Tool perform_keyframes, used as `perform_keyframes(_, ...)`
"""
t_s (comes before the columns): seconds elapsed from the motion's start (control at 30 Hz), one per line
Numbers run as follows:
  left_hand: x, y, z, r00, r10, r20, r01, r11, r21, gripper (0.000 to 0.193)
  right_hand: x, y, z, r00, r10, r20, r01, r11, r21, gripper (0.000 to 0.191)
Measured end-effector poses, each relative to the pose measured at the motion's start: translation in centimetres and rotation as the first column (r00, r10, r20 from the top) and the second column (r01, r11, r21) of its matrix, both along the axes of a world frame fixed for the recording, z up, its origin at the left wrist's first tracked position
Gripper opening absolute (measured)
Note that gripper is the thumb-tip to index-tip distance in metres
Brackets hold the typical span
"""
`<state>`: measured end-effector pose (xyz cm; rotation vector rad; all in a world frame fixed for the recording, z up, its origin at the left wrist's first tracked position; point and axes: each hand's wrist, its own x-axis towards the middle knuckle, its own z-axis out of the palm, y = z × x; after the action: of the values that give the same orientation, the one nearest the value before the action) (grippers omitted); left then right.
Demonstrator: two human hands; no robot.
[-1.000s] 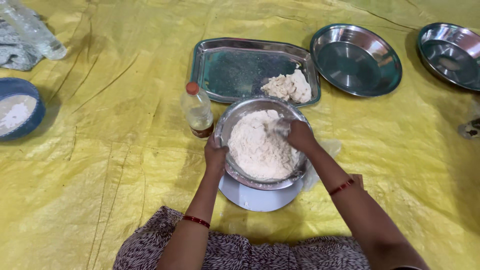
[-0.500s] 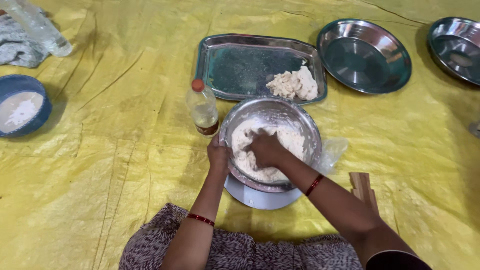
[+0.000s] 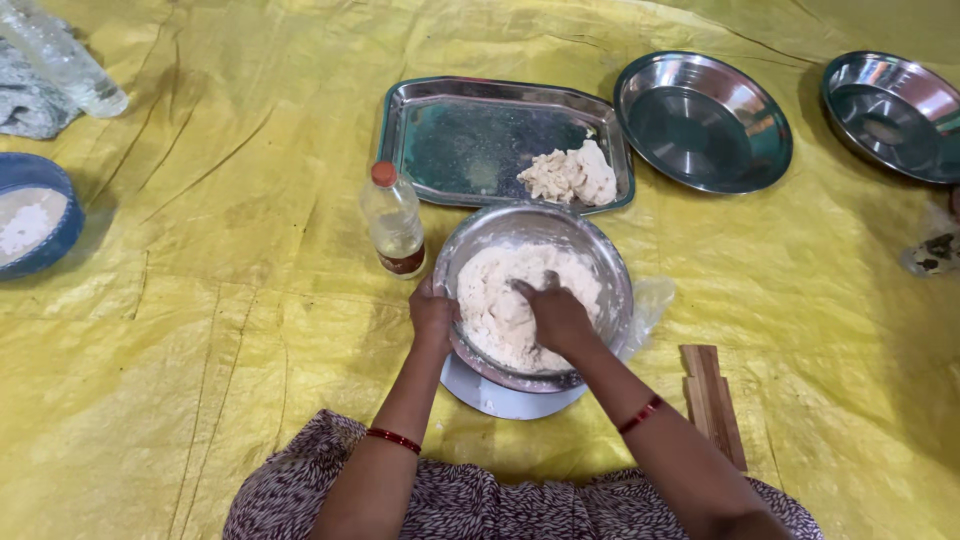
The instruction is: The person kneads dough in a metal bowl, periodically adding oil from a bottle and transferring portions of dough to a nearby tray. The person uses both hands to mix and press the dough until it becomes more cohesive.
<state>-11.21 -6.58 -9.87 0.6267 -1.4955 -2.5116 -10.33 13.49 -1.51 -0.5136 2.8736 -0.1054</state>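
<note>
A pale, rough mass of dough (image 3: 505,300) fills most of a round steel mixing bowl (image 3: 610,265), which sits in the middle of a yellow plastic sheet (image 3: 220,330) directly in front of the person. The dough is off-white and lumpy, with floury smears up the bowl's inner wall. The right hand (image 3: 557,315) is pressed down into the dough, fingers curled into it. The left hand (image 3: 432,315) grips the bowl's near-left rim, closed around the edge. Each wrist carries a thin red bangle. The bowl rests on a flat pale round board (image 3: 500,397) that shows beneath its near side.

Just left of the bowl, nearly touching it, stands a small clear bottle (image 3: 394,222) of yellowish liquid with an orange cap and a dark band label low on its body. Behind the bowl lies a rectangular steel tray (image 3: 470,140) holding a second lump of dough (image 3: 572,175) in its near-right corner. To the tray's right are two empty round steel plates (image 3: 700,120), one partly cut off at the frame edge. A crumpled clear plastic bag (image 3: 652,300) peeks out at the bowl's right, and a few wooden strips (image 3: 712,400) lie farther right. At far left sits a blue bowl (image 3: 45,245) with white flour, and above it a clear plastic bottle (image 3: 65,60) lying on a grey cloth (image 3: 25,105).
</note>
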Motion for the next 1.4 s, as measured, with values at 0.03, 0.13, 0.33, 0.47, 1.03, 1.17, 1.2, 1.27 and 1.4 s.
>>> perform_keyframes(0.03,0.0,0.1,0.0,1.000,0.001,0.007,-0.001,1.000,-0.005,0.062,-0.5,-0.2,-0.3,0.998,-0.056,0.024,0.058,0.996,-0.067,0.094)
perform_keyframes(0.13,0.2,0.2,0.2,0.999,0.030,0.018,-0.030,0.999,0.017,0.060,-3.6,0.2,-0.7,0.969,-0.207,0.134,0.235,0.940,-0.246,0.083)
perform_keyframes(0.33,0.7,0.3,0.5,0.998,0.056,0.005,-0.056,0.998,0.033,0.063,-7.0,2.9,-0.5,0.975,-0.214,-0.052,0.181,0.912,-0.369,0.045)
perform_keyframes(0.47,0.9,0.2,0.3,0.998,0.056,0.011,-0.055,0.991,-0.118,0.060,-6.2,3.5,0.5,0.958,-0.274,-0.083,0.253,0.946,-0.204,0.035)
perform_keyframes(1.03,-3.1,-8.4,9.9,0.848,0.034,-0.528,-0.501,0.376,-0.780,0.077,-1.1,-0.4,-5.4,0.965,-0.134,-0.226,0.026,0.905,-0.424,0.038)
perform_keyframes(1.17,-6.0,-9.7,11.8,0.889,-0.127,-0.439,-0.346,0.440,-0.829,0.060,-5.2,3.1,-3.0,0.913,-0.387,-0.125,0.280,0.820,-0.499,0.018)
perform_keyframes(1.2,-6.4,-9.8,12.0,0.908,-0.132,-0.397,-0.299,0.461,-0.836,0.054,-5.7,3.7,-2.5,0.902,-0.406,-0.144,0.285,0.813,-0.509,0.015)
perform_keyframes(1.27,-6.8,-9.8,12.3,0.872,-0.156,-0.464,-0.314,0.548,-0.775,0.045,-5.9,4.0,-1.1,0.882,-0.456,-0.121,0.334,0.784,-0.523,0.014)
perform_keyframes(1.4,-6.6,-9.6,12.4,0.870,-0.119,-0.479,-0.309,0.626,-0.716,0.026,-5.2,4.1,0.0,0.902,-0.426,0.073,0.390,0.729,-0.563,0.034)
